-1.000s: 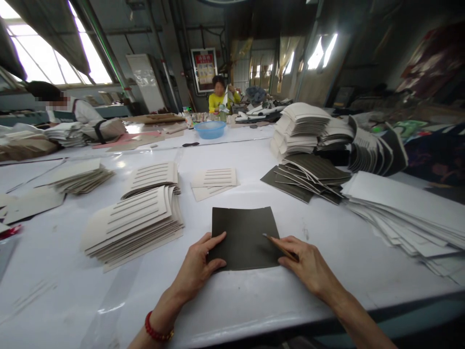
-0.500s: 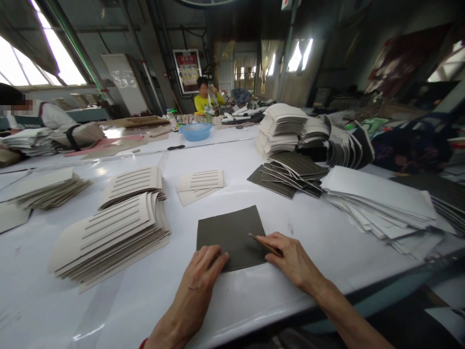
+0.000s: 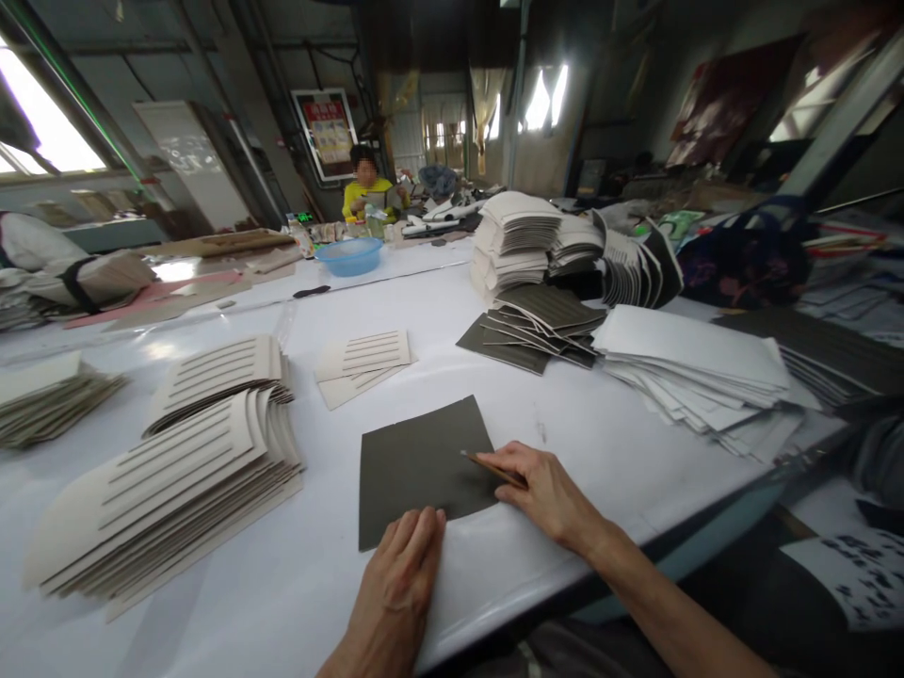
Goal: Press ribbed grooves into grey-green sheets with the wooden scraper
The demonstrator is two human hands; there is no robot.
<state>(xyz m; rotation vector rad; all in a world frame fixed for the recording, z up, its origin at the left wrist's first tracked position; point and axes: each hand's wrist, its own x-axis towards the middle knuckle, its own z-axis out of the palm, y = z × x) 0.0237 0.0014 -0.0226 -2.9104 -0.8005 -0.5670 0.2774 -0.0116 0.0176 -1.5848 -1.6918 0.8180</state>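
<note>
A dark grey-green rectangular sheet (image 3: pixel 420 461) lies flat on the white table in front of me. My left hand (image 3: pixel 406 574) rests at its near edge, fingers laid over the border and nothing seen held in them. Over the sheet's right side, my right hand (image 3: pixel 543 490) grips a slim brown pencil-like stick (image 3: pixel 498 468) between thumb and fingers. Its pale tip points left, close above the sheet; whether it touches cannot be made out.
Stacks of cream slotted pieces (image 3: pixel 190 480) stand at left, with two loose cream pieces (image 3: pixel 363 363) beyond the sheet. Dark sheets (image 3: pixel 543 325), white sheets (image 3: pixel 696 353) and tall bundles (image 3: pixel 515 235) are at right. Farther back are a blue basin (image 3: pixel 348 256) and a person in yellow (image 3: pixel 367 193).
My view has turned slightly right, so everything sits farther left. My left hand has slid back from the sheet's surface to its near edge. The right hand keeps the stick in its grip.
</note>
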